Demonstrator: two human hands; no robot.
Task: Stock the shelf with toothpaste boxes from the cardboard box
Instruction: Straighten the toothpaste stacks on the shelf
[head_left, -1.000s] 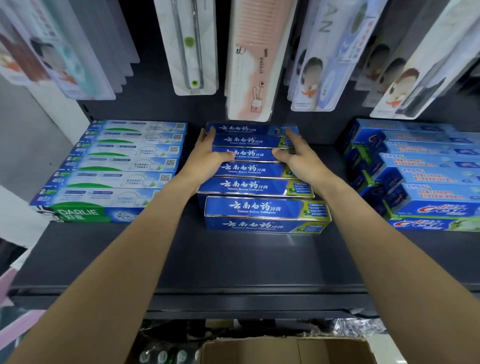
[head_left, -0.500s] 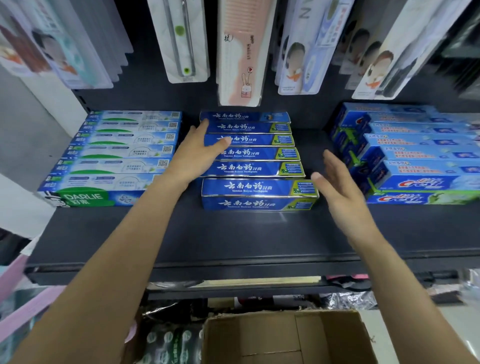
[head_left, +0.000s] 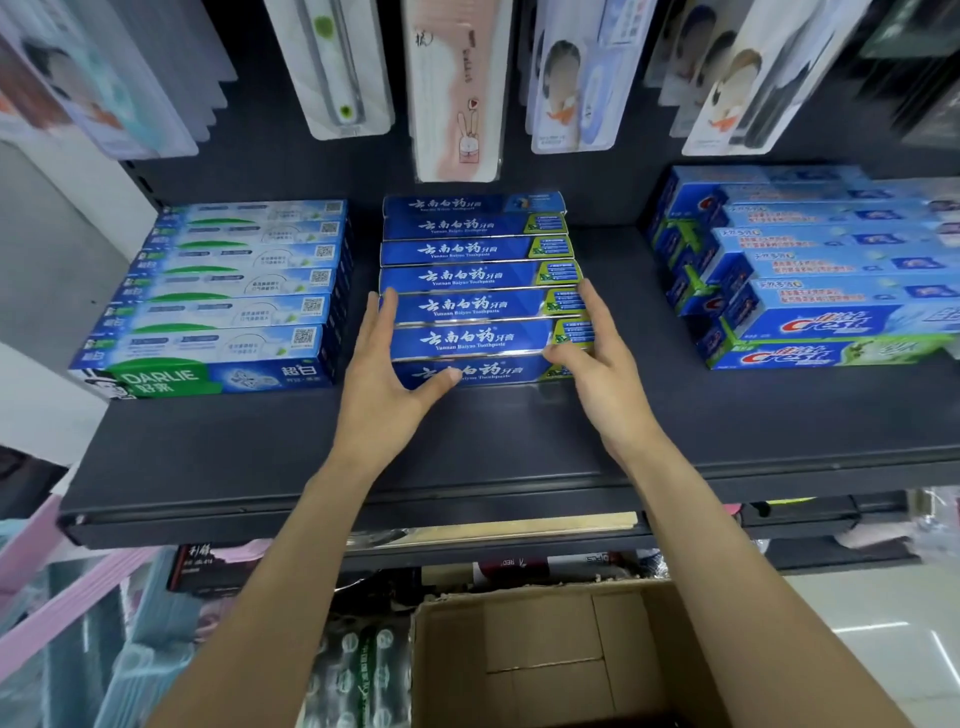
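A row of several dark-blue toothpaste boxes (head_left: 470, 275) lies mid-shelf on the dark shelf (head_left: 467, 457), stacked two high at the front. My left hand (head_left: 384, 379) rests against the left end of the front boxes, thumb on the front face. My right hand (head_left: 597, 358) presses the right end of the same boxes, thumb at the lower front corner. Both hands have spread fingers and lift nothing. The cardboard box (head_left: 571, 649) sits open below the shelf, and only its bare inner flaps show.
Green-and-white Darlie boxes (head_left: 228, 312) fill the left of the shelf, and light-blue Crest boxes (head_left: 831, 291) fill the right. Carded toothbrushes and combs (head_left: 457, 88) hang above the row. Wrapped goods (head_left: 358, 675) sit left of the cardboard box.
Both hands slid from the back of the blue row to its front boxes. The right hand lifted off briefly and came back against the right end. The view tilted down.
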